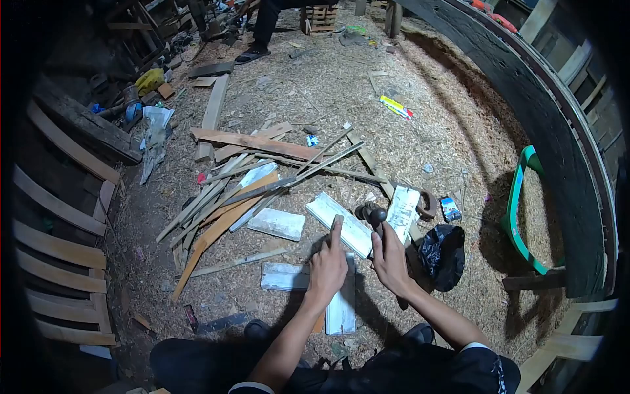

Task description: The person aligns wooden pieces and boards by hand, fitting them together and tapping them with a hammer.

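Note:
My left hand [328,268] hovers over the white-painted wood pieces, index finger stretched out and the other fingers partly curled, with nothing visible in it. Its fingertip overlaps a white board [328,215] lying at a slant. Just right of it, my right hand [392,260] reaches forward with thumb and index finger extended. Those fingertips are at a dark object with rounded knobs [375,214]; whether they touch it I cannot tell. Below my left hand lie a white block [283,276] and an upright-lying white strip [340,308]. Another white piece [403,209] rests beyond my right hand.
Loose wooden strips [226,197] are piled at the left on shavings. A black plastic bag [443,257] and a green plastic frame [514,213] are at the right. Slatted wood [62,285] borders the left. Another person's leg [264,29] is at the back.

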`<state>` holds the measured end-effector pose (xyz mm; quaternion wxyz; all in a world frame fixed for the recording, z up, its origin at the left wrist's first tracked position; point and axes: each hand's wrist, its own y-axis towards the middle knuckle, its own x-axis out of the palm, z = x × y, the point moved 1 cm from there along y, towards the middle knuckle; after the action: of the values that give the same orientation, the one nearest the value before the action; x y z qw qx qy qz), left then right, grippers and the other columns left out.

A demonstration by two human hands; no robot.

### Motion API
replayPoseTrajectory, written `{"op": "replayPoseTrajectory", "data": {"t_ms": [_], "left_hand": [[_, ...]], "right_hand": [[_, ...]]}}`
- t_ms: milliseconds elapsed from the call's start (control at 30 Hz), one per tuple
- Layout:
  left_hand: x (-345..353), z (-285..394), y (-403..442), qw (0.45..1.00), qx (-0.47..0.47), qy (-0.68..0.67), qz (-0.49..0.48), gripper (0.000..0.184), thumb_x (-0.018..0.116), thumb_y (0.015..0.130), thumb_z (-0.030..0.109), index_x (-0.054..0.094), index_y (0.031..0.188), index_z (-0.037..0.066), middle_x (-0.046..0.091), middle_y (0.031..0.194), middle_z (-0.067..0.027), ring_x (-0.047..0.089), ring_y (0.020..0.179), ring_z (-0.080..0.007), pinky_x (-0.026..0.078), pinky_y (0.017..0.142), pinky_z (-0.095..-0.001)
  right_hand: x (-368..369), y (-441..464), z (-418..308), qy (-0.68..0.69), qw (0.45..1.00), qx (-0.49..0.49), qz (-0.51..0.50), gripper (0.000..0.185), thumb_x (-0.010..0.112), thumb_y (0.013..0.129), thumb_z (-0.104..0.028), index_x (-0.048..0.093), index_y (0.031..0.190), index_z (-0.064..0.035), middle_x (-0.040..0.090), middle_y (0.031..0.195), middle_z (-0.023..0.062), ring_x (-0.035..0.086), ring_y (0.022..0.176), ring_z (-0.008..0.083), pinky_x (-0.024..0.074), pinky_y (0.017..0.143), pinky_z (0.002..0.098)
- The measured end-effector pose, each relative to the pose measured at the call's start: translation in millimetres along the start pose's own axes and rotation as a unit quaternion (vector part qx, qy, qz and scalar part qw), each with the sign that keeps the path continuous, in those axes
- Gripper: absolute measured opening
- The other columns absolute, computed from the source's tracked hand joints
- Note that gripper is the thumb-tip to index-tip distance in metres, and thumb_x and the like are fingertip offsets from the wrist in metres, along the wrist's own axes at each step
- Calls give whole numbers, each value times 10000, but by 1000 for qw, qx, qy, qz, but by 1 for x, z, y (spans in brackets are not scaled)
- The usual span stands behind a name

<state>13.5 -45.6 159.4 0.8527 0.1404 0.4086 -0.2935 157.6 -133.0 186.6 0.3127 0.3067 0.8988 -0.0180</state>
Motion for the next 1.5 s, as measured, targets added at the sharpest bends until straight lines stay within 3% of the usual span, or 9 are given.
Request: {"op": "replayPoseTrajectory", "data": {"t_ms": [300,367,533,633,733,833,1033,1267,1500], "left_hand": [[-32,-20,7,999,-24,-41,-16,581,572,1031,266,363,1568,194,687,791,-279,680,828,-506,536,727,-607],[-48,-18,7,998,-5,-4,-57,497,608,1010,279,484,1488,228,699,946,-292,663,924,-503,516,795,-582],[-60,-20,9,995,-19,-11,-95,452,637,989,285,583,1438,271,721,1119,-220,672,1038,-450,529,894,-508],[-68,-20,10,987,40,-100,-116,416,627,994,262,625,1410,281,719,1194,-183,676,1113,-397,525,952,-447],[-72,-17,11,972,90,-115,-186,418,611,1009,212,618,1422,278,699,1284,-149,668,1170,-319,494,1016,-388],[-82,-13,12,966,86,-145,-197,404,618,1000,264,628,1398,334,698,1294,-100,665,1167,-360,524,980,-423],[-65,-14,13,957,134,-164,-200,385,603,1009,220,644,1389,259,704,1270,-133,670,1145,-351,510,986,-410],[-24,-35,16,959,130,-156,-198,385,614,995,211,656,1377,188,695,1182,-178,639,1099,-350,491,992,-411],[17,-54,-2,981,144,-35,-125,752,757,875,449,502,1516,149,515,1479,-168,445,1381,-383,320,1162,-495]], "right_hand": [[18,-50,88,-193,966,59,-161,517,554,1013,-160,403,1496,-56,572,1093,278,628,962,453,533,735,550],[18,-61,101,-286,942,-23,-175,524,578,999,-153,416,1484,-41,548,1152,261,604,1048,438,538,717,542],[9,-35,63,-143,987,-65,-15,535,617,1002,-204,438,1469,-14,511,1332,290,523,1196,472,391,1086,516],[-4,-3,49,-13,989,-128,-79,564,629,1007,-239,428,1481,-11,527,1356,272,524,1257,425,404,1083,474],[-3,-3,30,100,980,-72,-155,536,650,1009,-275,491,1452,-18,607,1313,220,600,1208,334,473,1006,411],[6,-8,30,146,973,-39,-174,503,680,999,-282,549,1415,-31,665,1240,190,662,1106,297,525,917,379],[1,-19,28,117,978,-65,-161,514,688,993,-273,538,1409,-10,662,1257,242,675,1132,355,532,927,419],[19,-33,34,70,991,-21,-111,448,659,1008,-240,521,1353,10,686,997,301,706,920,449,550,773,466],[41,-28,68,61,990,80,-102,377,622,1014,-214,537,1316,-6,679,980,325,690,930,493,543,786,498]]}}
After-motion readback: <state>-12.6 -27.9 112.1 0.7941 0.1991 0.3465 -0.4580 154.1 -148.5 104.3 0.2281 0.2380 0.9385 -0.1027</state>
